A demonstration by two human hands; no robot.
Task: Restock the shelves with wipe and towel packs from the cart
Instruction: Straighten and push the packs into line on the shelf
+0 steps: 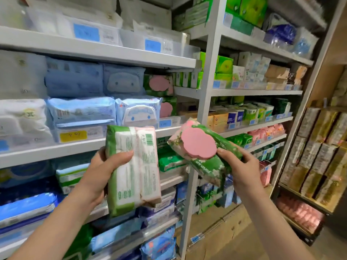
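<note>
Two wipe packs are held up before the shelves [93,51]. The barcode-side pack [135,175] is gripped upright by the left hand [101,171], fingers curled round its left edge. The pink-lidded pack [199,145] is held tilted by the right hand [238,166], thumb and fingers clamped on its lower end.

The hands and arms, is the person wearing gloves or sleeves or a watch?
No gloves. The left hand and the right hand are both bare, with no rings showing. The left forearm and the right forearm are bare too, down to the picture's edge: no sleeves, watch or bracelet in view.
</note>
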